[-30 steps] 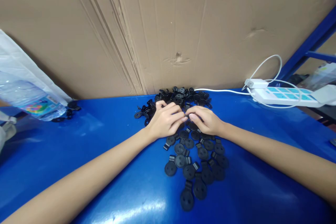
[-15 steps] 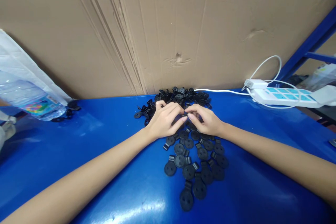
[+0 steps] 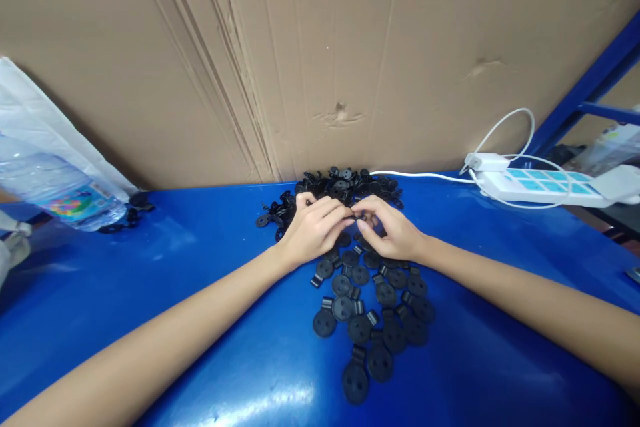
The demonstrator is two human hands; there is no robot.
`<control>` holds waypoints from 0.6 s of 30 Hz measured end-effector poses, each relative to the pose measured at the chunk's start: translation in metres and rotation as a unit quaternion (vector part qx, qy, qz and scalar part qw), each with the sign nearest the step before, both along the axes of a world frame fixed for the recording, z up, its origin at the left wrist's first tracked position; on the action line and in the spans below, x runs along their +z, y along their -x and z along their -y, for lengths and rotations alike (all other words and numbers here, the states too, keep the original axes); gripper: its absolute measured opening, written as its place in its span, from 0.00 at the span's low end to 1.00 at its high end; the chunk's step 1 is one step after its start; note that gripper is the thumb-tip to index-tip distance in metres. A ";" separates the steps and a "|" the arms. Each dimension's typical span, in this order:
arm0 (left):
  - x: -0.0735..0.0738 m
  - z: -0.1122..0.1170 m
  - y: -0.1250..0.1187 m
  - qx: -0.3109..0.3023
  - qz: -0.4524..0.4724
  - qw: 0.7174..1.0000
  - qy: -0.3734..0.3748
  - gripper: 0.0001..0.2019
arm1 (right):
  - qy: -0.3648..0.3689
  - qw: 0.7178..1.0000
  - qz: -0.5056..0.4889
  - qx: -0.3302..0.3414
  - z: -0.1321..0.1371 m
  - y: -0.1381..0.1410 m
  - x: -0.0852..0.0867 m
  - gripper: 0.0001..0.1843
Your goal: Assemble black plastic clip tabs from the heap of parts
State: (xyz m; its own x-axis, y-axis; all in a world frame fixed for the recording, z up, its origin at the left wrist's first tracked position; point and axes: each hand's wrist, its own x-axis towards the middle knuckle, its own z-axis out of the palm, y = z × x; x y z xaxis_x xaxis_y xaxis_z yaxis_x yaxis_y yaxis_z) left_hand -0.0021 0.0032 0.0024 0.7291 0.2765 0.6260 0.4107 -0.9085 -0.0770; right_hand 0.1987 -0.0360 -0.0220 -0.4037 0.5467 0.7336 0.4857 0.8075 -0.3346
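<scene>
Between the fingertips of both hands is a small black plastic piece [image 3: 358,217], mostly covered by the fingers. My left hand [image 3: 317,227] pinches its left end, and my right hand [image 3: 393,228] pinches it from the right. Behind the hands lies a heap of loose black plastic parts [image 3: 345,177]. Closer to me, several black round discs with two holes and a short ribbed tab [image 3: 355,380] are spread flat on the blue table [image 3: 225,347].
A clear water bottle [image 3: 75,193] lies at the left by a white bag [image 3: 55,120], with a few black parts beside it. At the right is a white power strip [image 3: 545,187] with a plugged-in adapter and white cable. A cardboard sheet [image 3: 310,67] stands behind the table.
My fingers have shifted slightly around the black piece, and more of it now shows at my right fingertips. The spread discs and the heap look unchanged.
</scene>
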 end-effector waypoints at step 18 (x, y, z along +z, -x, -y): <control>0.001 0.001 0.001 -0.007 0.004 1.000 0.006 0.06 | 0.014 1.000 0.012 -0.020 -0.003 0.000 0.000 0.06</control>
State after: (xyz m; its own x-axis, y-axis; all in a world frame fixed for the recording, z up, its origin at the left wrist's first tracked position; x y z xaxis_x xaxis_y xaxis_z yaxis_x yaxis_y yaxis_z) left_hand -0.0033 0.0023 0.0033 0.7273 0.2738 0.6294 0.3991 -0.9147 -0.0633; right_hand 0.1991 -0.0329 -0.0220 -0.3989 0.5824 0.7083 0.5251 0.7783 -0.3443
